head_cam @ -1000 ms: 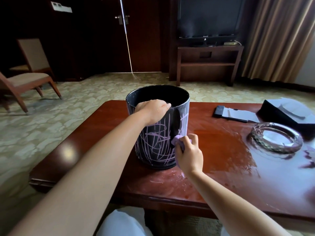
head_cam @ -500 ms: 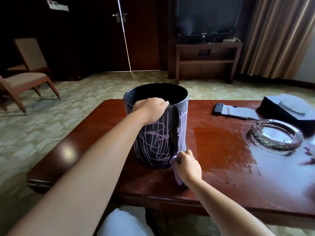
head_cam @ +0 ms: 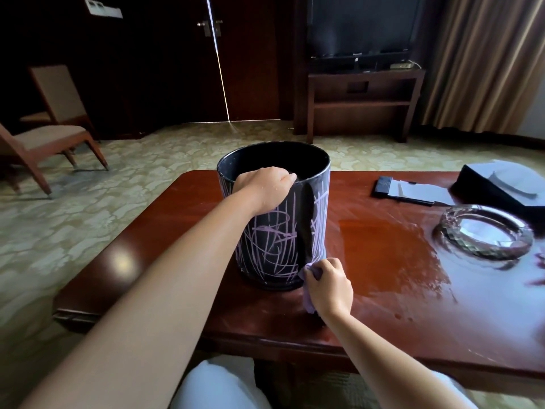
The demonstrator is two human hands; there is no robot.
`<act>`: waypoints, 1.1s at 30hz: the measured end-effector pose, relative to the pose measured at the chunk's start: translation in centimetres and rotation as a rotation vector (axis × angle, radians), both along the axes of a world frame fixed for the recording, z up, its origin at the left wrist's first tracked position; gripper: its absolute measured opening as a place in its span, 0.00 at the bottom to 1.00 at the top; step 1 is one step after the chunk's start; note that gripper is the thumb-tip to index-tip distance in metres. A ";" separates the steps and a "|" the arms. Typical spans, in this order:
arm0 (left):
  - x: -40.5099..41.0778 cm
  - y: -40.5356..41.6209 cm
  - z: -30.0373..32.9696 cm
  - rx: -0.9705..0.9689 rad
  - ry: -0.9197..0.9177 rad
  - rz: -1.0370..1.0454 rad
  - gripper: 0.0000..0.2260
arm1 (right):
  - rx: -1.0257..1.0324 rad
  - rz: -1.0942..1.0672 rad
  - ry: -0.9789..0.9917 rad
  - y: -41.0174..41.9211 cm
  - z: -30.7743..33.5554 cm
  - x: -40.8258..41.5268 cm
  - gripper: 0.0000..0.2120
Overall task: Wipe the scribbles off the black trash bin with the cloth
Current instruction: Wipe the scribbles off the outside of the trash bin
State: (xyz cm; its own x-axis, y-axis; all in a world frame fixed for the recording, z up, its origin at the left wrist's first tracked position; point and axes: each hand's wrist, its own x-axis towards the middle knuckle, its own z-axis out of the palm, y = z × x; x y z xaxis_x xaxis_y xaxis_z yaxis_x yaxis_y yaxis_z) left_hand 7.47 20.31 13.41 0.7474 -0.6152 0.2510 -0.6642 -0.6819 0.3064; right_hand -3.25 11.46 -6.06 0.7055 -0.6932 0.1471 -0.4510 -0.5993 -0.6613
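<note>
Counter [head_cam: 383, 276]: dark red polished wood, glossy, streaked with a wet sheen on its right half; carries everything below.

Black trash bin [head_cam: 274, 231]: upright near the counter's front centre; smooth-walled cylinder tapering slightly to the base, open top; its near face is crossed by pale purple scribbles [head_cam: 265, 240]; one narrow vertical band of clean black now runs from under the rim to the base at right of centre, where a second ago the cloth was only halfway down; judged: one downward stroke finished, most of the marks left, task at an early stage.

Ashtray [head_cam: 483, 231]: heavy faceted clear glass, round, well apart from the bin at right.

Left hand [head_cam: 265, 187]: fingers curled over the near rim, gripping the bin steady; unmoved since the earlier frames.

Right hand [head_cam: 330, 287]: closed round the cloth, low beside the bin's foot, down from mid-wall a second ago.

Cloth [head_cam: 309, 278]: small, soft, crumpled, lilac; pressed against the bin's base edge, its tail hanging under the hand.
</note>
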 end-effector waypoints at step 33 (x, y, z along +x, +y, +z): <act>-1.1 0.0 1.1 0.018 0.130 0.064 0.18 | 0.265 -0.073 -0.537 0.4 10.6 1.1 0.04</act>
State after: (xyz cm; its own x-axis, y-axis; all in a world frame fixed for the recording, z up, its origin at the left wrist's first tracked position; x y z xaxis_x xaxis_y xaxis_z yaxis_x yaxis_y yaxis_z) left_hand 6.38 20.36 14.54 0.8107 -0.5688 0.1389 -0.5747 -0.7276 0.3746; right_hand -2.12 11.82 4.54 0.5292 -0.7990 0.2856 -0.0461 -0.3632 -0.9306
